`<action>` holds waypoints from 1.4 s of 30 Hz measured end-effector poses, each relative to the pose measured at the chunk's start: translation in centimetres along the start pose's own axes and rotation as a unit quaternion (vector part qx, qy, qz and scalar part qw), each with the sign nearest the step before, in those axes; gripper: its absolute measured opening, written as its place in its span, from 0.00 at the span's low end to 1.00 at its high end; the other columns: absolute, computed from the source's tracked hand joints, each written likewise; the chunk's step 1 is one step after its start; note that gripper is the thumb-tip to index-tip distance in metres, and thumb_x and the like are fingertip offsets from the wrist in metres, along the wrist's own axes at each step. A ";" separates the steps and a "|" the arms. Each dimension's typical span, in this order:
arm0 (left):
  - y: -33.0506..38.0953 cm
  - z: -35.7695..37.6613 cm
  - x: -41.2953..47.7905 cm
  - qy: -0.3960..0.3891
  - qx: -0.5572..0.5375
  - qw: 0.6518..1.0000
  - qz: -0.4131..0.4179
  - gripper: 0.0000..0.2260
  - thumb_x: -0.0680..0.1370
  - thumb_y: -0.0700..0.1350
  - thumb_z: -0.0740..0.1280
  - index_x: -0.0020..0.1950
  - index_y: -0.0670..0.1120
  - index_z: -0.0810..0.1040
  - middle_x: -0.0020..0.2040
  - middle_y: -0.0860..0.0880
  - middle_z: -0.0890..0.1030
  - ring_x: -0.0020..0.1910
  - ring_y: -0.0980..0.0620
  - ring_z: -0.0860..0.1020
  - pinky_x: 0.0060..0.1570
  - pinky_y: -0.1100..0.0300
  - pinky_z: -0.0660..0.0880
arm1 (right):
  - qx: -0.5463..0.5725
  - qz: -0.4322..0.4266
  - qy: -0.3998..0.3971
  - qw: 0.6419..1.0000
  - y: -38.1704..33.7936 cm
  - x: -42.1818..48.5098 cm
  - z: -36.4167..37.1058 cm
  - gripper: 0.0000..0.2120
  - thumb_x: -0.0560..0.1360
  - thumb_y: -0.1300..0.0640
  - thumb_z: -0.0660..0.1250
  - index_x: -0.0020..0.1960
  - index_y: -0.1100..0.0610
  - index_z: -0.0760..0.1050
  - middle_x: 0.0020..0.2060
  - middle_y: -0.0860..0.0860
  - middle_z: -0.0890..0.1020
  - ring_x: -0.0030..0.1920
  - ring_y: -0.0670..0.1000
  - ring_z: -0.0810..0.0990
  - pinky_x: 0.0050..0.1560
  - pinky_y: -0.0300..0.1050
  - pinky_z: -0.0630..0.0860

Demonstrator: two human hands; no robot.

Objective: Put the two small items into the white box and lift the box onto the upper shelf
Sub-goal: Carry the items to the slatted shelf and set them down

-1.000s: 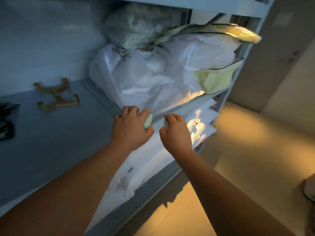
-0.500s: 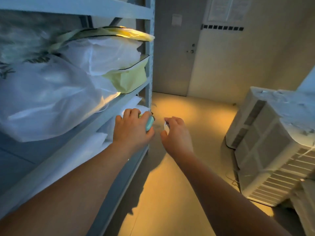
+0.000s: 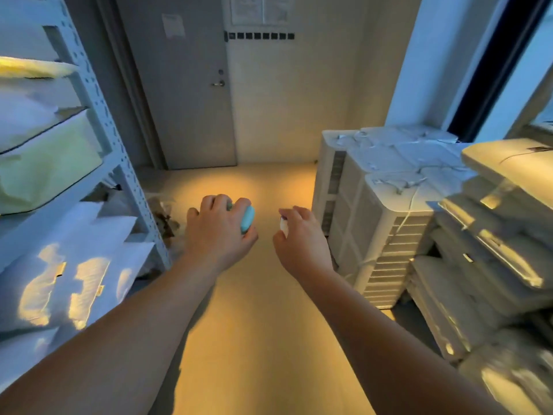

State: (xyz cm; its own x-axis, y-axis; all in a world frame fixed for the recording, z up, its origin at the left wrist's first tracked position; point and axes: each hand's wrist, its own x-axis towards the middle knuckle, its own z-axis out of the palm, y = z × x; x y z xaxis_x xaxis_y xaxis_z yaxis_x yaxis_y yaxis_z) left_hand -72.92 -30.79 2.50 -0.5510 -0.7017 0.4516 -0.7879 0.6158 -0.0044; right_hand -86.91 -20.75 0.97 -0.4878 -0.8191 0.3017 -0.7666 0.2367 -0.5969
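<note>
An open lane of bare floor [image 3: 254, 324] is left between the shelf rack [image 3: 119, 163] on its left and the white slatted units [image 3: 386, 223] on its right. Its far end is closed off by the shut door [image 3: 191, 94].

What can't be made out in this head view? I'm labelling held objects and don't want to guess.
- Light blue item in the left hand: only one rounded edge shows; fingers cover the rest.
- Small white item in the right hand: a sliver shows past the fingers, too small to identify.
- White box: none clearly in view.
- Stacked white packages at right: motion-blurred, cut by the frame edge.
- Papers on the wall: text too small.
</note>
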 end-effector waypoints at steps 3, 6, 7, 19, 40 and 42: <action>4.7 2.1 3.3 0.001 -0.018 0.999 0.039 0.22 0.71 0.61 0.59 0.62 0.57 0.73 0.56 0.48 0.76 0.56 0.44 0.71 0.48 0.47 0.69 | -0.018 0.039 0.037 0.998 4.4 1.7 -2.5 0.23 0.76 0.56 0.62 0.72 0.54 0.71 0.71 0.53 0.71 0.71 0.54 0.69 0.68 0.49 0.70; 9.6 4.3 6.3 -0.007 -0.053 0.995 0.081 0.22 0.71 0.61 0.58 0.63 0.57 0.74 0.57 0.48 0.76 0.57 0.44 0.71 0.48 0.47 0.68 | -0.035 0.081 0.072 0.993 8.5 3.0 -4.6 0.23 0.77 0.56 0.63 0.71 0.53 0.71 0.70 0.52 0.71 0.70 0.53 0.69 0.67 0.49 0.72; 11.2 5.1 7.3 -0.009 -0.065 0.993 0.098 0.22 0.71 0.61 0.58 0.63 0.57 0.74 0.57 0.48 0.76 0.57 0.44 0.71 0.48 0.47 0.68 | -0.041 0.094 0.082 0.991 9.9 3.3 -5.2 0.23 0.77 0.55 0.64 0.72 0.53 0.70 0.70 0.51 0.71 0.69 0.52 0.70 0.67 0.50 0.72; 29.7 10.4 18.1 0.004 -0.201 0.929 0.312 0.21 0.74 0.62 0.58 0.64 0.56 0.72 0.56 0.47 0.78 0.55 0.45 0.74 0.47 0.48 0.71 | -0.121 0.242 0.228 0.935 21.6 6.1 -15.5 0.22 0.77 0.56 0.65 0.71 0.54 0.72 0.65 0.48 0.74 0.65 0.49 0.72 0.64 0.45 0.73; 59.9 3.1 11.9 -0.012 -0.329 0.789 0.519 0.23 0.73 0.62 0.60 0.65 0.57 0.74 0.59 0.48 0.78 0.60 0.46 0.73 0.49 0.48 0.71 | -0.201 0.380 0.385 0.817 33.1 -8.1 -34.5 0.20 0.78 0.58 0.66 0.70 0.53 0.73 0.67 0.51 0.74 0.70 0.49 0.71 0.68 0.39 0.69; 62.5 1.5 10.6 -0.007 -0.338 0.785 0.519 0.23 0.72 0.62 0.59 0.65 0.58 0.74 0.59 0.48 0.77 0.60 0.47 0.73 0.49 0.49 0.71 | -0.212 0.379 0.388 0.813 34.2 -10.0 -37.0 0.19 0.78 0.56 0.66 0.69 0.52 0.74 0.69 0.51 0.74 0.71 0.50 0.70 0.67 0.40 0.69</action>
State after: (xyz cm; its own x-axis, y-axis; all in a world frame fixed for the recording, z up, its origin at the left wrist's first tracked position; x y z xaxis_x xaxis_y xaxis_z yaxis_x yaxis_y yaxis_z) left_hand -128.44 -0.29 5.64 -0.8064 0.3039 0.5073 0.4122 0.9040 0.1136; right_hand -123.66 14.84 5.05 -0.8773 0.1839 0.4434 -0.1172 0.8136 -0.5694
